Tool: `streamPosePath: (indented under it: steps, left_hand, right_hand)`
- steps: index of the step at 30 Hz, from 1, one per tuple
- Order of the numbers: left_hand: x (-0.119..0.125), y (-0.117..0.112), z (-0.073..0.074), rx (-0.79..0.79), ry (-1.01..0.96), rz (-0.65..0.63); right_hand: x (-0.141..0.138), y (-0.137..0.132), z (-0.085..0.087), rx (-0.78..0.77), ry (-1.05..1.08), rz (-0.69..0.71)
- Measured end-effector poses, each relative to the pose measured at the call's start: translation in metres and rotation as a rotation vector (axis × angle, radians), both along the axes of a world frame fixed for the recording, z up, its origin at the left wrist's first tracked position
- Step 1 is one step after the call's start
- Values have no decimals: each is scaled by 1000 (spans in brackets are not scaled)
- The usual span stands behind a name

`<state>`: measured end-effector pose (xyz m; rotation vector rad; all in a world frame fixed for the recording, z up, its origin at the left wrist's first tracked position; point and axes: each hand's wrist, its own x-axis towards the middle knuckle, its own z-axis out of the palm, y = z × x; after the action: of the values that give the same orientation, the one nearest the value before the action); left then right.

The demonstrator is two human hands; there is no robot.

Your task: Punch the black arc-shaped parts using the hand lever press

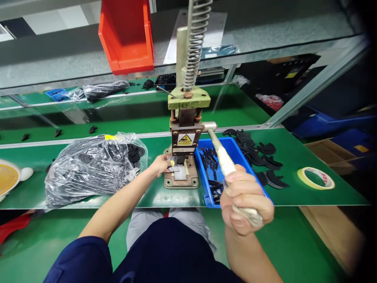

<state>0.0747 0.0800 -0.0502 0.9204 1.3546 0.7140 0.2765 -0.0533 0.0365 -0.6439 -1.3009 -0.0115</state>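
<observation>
- Left hand (161,164) reaching in from the left to the bed of the small manual lever press (186,137), grip seemingly pinched on a small flat black piece (174,168) lying under the ram, on the rusty base plate (181,181).
- Right hand (246,202) near and right of the press, grip wrapped tight, fingers pressed together, around the near end of the long cream-wrapped lever handle (224,159).
- Handle's long axis slanting from the press head, far left, down toward the near right, passing over the blue plastic tray (234,144) of small black strips.
- Black piece far and left of the right hand, touched only by the left hand, clearly the nearer of the 2.
- Left of the press, a crumpled clear plastic bag (88,169) of black parts; to the right, loose black crescent-shaped pieces (262,155) and 1 roll of cream tape (315,177), all on the green table (294,196).
- On the far shelf, a red plastic bin (126,35), beside the press's steel coil spring (196,43).
</observation>
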Motion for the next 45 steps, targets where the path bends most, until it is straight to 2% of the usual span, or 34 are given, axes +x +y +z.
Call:
streamPosePath:
  steps: [3, 6, 10, 13, 15, 17, 19, 20, 21, 22, 23, 25, 28, 32, 36, 40, 45]
  left_hand:
    - [0, -5, 0, 11, -56, 40]
    - [-1, -10, -1, 53, -94, 70]
    - [-8, -19, 2, 169, -171, 86]
    - [-19, -30, 8, 216, -233, 61]
    - [-27, -37, 12, 229, -260, 50]
    - [-36, -44, 16, 245, -274, 42]
    - [-43, -49, 19, 264, -281, 18]
    - [-45, -52, 20, 274, -280, -1]
    - [-47, -54, 22, 287, -275, -25]
    - [-49, -56, 23, 305, -266, -54]
    - [-50, -59, 26, 329, -251, -91]
    - [-52, -63, 32, 413, -191, -180]
    - [-58, -69, 46, 621, -34, -337]
    - [-67, -75, 67, 902, 132, -645]
    - [-70, -77, 77, 1099, 165, -886]
    - [-70, -78, 86, 1223, 235, -1069]
    - [-73, -86, 112, 1325, 323, -1214]
  right_hand:
    - [-1, 19, 28, 191, 29, 91]
    - [-2, 37, 53, 243, 60, 101]
    - [-2, 50, 79, 137, 91, 76]
    - [-5, 46, 83, 30, 79, 111]
    - [-11, 38, 71, -24, 113, 79]
    - [-19, 28, 48, -124, 204, -13]
    - [-28, 18, 16, -389, 296, -40]
    - [-33, 15, -1, -622, 307, 29]
    - [-38, 13, -17, -900, 303, 163]
    - [-42, 13, -31, -1044, 302, 245]
    - [-47, 14, -43, -1166, 301, 334]
    - [-54, 19, -59, -1312, 315, 508]
    - [-58, 23, -67, -1485, 345, 822]
    - [-57, 17, -71, -1588, 391, 1119]
    - [-60, 5, -85, -1603, 421, 1252]
    - [-63, -5, -93, -1573, 411, 1266]
    - [-64, -21, -88, -1493, 349, 1132]
